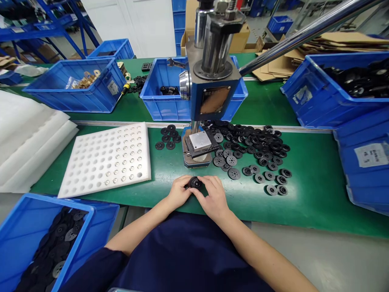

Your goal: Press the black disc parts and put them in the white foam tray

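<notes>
Between my fingers, just in front of the press, is a round black plastic wheel (195,183) with a stepped hub. My left hand (180,192) grips its left edge, and my right hand (213,196) pinches it from the right. Behind them stands the arbor press (212,97), with a silver metal block (199,140) on its base. To the right of the press lies a heap of similar black wheels (258,142), a few spread out toward the front. Several flat black discs (170,136) rest left of the base.
A white foam tray (100,158) with small metal parts in some holes lies at left. Blue bins (75,89) line the back, and another bin (91,227) of black discs stands front left. The press lever (291,40) reaches up to the right. Stacked blue bins (361,162) stand at right.
</notes>
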`<state>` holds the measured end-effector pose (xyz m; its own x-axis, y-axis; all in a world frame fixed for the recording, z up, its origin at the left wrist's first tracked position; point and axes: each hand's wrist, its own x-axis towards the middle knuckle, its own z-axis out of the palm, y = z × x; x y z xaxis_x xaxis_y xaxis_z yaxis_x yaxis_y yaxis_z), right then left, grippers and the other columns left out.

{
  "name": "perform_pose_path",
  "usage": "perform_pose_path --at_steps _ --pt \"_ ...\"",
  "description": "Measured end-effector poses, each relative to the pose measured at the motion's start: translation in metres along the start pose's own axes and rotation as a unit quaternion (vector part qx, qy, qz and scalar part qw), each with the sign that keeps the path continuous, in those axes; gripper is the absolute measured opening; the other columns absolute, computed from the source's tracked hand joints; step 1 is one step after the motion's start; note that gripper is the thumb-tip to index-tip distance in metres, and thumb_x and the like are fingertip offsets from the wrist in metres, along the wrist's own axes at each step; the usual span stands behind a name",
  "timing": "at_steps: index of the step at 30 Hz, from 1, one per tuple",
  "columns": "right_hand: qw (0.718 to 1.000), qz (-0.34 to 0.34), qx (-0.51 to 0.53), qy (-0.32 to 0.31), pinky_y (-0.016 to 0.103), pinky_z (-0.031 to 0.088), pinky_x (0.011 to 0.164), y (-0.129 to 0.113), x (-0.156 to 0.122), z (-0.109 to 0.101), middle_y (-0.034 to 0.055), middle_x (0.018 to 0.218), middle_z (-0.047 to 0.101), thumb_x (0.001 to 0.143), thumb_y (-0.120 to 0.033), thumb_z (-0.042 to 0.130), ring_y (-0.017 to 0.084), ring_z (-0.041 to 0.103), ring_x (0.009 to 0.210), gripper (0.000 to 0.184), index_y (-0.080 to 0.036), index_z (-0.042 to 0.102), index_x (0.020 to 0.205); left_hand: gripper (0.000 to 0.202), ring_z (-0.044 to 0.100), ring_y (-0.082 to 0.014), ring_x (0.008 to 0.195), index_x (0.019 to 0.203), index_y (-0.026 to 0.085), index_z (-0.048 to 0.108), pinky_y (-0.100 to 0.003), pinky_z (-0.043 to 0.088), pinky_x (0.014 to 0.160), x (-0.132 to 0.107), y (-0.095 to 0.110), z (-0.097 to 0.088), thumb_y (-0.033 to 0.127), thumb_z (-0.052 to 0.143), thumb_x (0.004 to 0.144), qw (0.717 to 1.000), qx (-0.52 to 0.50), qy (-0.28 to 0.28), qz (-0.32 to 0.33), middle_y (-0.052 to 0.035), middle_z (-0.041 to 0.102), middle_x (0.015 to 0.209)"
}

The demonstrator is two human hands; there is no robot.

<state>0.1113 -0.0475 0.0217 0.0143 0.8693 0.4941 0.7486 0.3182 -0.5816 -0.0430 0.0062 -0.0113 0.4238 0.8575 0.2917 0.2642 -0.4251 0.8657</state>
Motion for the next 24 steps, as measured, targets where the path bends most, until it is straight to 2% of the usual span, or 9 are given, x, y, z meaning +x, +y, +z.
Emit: perform_pose_path --at_steps 7,11,17,24 --pt "1.0 -0.013 -0.009 0.003 0.037 0.047 0.079 -0.0001 -0.0031 0.0021 0.0094 0.094 0.066 0.091 -0.04 0.063 0.022 0.059 0.089 0.033 -0.017 0.064 0.114 0.016 0.07 -0.0207 0.083 0.096 0.017 0.074 -0.035 0.058 0.079 -0.0015 -0.0036 -0.0005 0.016 0.064 0.084 1.0 -0.005 -0.005 0.01 -0.0086 0.075 0.089" --pt "0.999 -0.012 -0.031 -0.016 0.038 0.046 0.079 -0.0008 -0.0026 0.0016 0.0096 0.094 0.067 0.093 -0.041 0.06 0.022 0.059 0.089 0.032 -0.018 0.064 0.115 0.016 0.071 -0.0214 0.085 0.096 0.018 0.075 -0.036 0.059 0.08 -0.0019 -0.0046 -0.0011 0.017 0.063 0.085 1.0 0.001 -0.007 0.008 -0.0086 0.076 0.089" --pt "0.999 -0.027 -0.041 -0.017 0.037 0.044 0.078 0.0011 -0.0006 0.0018 0.0092 0.093 0.067 0.093 -0.04 0.061 0.022 0.059 0.088 0.033 -0.016 0.064 0.114 0.021 0.072 -0.0206 0.085 0.097 0.018 0.075 -0.036 0.059 0.081 -0.0018 -0.0051 0.0002 0.011 0.062 0.083 1.0 0.012 -0.004 0.003 -0.0076 0.076 0.09" --pt "0.998 -0.006 -0.053 -0.034 0.038 0.043 0.079 0.0018 -0.001 0.0035 0.0096 0.091 0.067 0.094 -0.044 0.058 0.023 0.059 0.088 0.035 -0.017 0.065 0.113 0.021 0.072 -0.0205 0.087 0.097 0.018 0.074 -0.037 0.059 0.082 -0.002 -0.0057 0.0012 0.009 0.06 0.084 1.0 0.017 -0.012 0.003 -0.0079 0.076 0.092"
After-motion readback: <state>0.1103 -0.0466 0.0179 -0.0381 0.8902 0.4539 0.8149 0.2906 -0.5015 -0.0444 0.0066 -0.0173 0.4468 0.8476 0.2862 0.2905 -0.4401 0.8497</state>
